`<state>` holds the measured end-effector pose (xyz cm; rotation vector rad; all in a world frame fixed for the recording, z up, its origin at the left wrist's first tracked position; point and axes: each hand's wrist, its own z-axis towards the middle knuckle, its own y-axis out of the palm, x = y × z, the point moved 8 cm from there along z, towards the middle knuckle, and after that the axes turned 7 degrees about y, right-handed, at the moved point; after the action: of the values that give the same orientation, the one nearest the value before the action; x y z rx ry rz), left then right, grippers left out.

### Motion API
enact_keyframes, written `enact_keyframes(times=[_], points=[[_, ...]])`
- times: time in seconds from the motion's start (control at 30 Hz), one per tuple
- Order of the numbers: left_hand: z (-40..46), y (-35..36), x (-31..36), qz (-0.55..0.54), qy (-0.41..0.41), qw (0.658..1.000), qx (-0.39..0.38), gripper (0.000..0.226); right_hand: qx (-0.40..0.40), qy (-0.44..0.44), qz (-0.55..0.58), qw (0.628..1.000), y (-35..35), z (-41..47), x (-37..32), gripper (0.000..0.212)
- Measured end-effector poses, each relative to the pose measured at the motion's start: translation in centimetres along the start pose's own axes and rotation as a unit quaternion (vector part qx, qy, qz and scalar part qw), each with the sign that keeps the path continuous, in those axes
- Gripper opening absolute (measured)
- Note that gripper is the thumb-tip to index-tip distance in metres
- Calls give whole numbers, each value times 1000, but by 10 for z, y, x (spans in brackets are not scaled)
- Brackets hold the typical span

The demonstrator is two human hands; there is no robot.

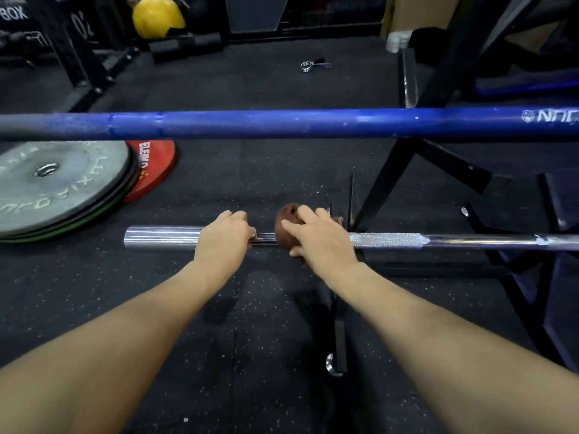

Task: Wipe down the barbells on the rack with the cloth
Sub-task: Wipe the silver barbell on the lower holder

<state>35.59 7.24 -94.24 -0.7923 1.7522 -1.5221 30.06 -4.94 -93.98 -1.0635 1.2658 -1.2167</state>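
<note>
Wiping the chrome bar (385, 241).
Right hand (316, 234) curls the cloth (286, 223) round it; left hand (224, 236) grips beside. Loose grip may let the bar roll.

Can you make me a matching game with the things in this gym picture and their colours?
Things:
1. round medicine ball
2. crumpled cloth under the right hand
3. long upper barbell
4. big top weight plate

Colours:
A. blue
B. grey
C. yellow
D. brown

Pairs: 1-C, 2-D, 3-A, 4-B
</note>
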Motion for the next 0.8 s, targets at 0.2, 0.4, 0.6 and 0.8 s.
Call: enact_keyframes(times=[0.2, 0.4, 0.6, 0.8], points=[[-12, -15, 9, 14, 15, 995, -101, 42, -29, 33, 16, 999, -7, -26, 49, 50], [-23, -15, 42, -14, 21, 994, -111, 43, -111, 28, -1, 993, -9, -10, 40, 48], [-14, -23, 61, 12, 44, 995, -86, 43, -125, 3, -53, 991, -2, -11, 37, 61], [-10, -24, 70, -12, 31, 996, -84, 43, -221, -20, -62, 973, -6, -17, 42, 71]])
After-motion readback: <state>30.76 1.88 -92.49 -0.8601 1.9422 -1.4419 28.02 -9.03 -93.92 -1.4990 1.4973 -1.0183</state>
